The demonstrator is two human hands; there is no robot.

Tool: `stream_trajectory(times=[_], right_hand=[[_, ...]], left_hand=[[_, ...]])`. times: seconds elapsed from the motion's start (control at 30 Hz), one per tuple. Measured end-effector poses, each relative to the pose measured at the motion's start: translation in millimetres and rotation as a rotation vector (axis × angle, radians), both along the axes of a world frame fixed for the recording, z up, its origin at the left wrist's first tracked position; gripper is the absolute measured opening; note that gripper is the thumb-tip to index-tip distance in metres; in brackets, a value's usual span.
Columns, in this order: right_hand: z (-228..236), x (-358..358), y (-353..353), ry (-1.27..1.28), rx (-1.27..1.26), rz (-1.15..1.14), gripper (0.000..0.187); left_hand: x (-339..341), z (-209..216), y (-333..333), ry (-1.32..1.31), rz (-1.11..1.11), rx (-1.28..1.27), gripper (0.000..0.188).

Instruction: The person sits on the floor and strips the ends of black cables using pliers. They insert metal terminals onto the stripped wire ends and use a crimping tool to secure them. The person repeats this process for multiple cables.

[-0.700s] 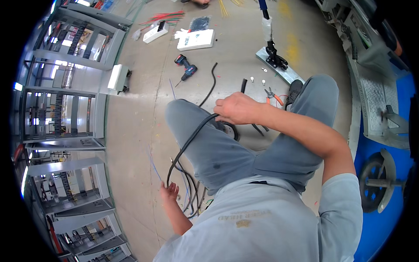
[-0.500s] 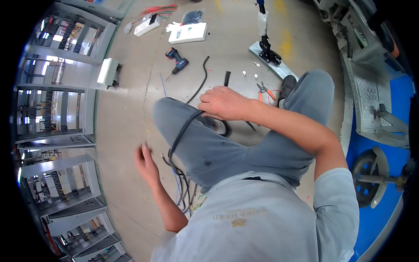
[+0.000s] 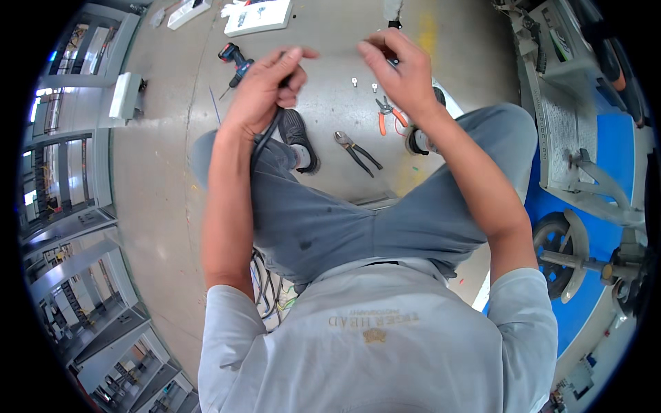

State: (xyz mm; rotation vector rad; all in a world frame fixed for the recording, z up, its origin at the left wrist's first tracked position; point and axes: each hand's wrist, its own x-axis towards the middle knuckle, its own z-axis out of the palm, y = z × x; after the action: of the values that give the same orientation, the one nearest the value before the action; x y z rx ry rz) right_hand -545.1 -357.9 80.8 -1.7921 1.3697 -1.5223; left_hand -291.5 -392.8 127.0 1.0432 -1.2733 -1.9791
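My left hand (image 3: 270,88) is closed round a thick black cable (image 3: 267,134), which runs down over my left thigh. A bundle of dark cables (image 3: 270,289) lies on the floor by my left hip. Opposite, my right hand (image 3: 403,74) is raised with its thumb and curled fingers apart, and no object shows in it. Beneath the hands, two small metal cable lugs (image 3: 354,82) rest on the floor. A cable cutter (image 3: 358,153) with dark handles lies between my feet. Orange-handled pliers (image 3: 385,115) sit near my right shoe.
A cordless drill (image 3: 236,63) lies beyond my left hand, and a white box (image 3: 258,17) is farther off. Open grey cabinets (image 3: 69,175) line the left side, with a pale box-shaped unit (image 3: 125,96) near them. At right stands a blue cart (image 3: 578,179) with a black wheel (image 3: 556,251).
My left hand has come up from the left and taken hold of the black cable. My right hand has let go of it and moved away to the right.
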Motion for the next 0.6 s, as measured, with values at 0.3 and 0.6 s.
stream_trajectory(times=[0.3,0.6], right_hand=[[-306,17,22,0.845,1.168,0.246,0.064],[-381,59,71,0.797,1.292,0.161,0.063]], left_hand=[[5,-17,-16,-0.151,0.374,-0.151,0.035],[16,-21,-19,-0.264,0.331,-0.09,0.039]])
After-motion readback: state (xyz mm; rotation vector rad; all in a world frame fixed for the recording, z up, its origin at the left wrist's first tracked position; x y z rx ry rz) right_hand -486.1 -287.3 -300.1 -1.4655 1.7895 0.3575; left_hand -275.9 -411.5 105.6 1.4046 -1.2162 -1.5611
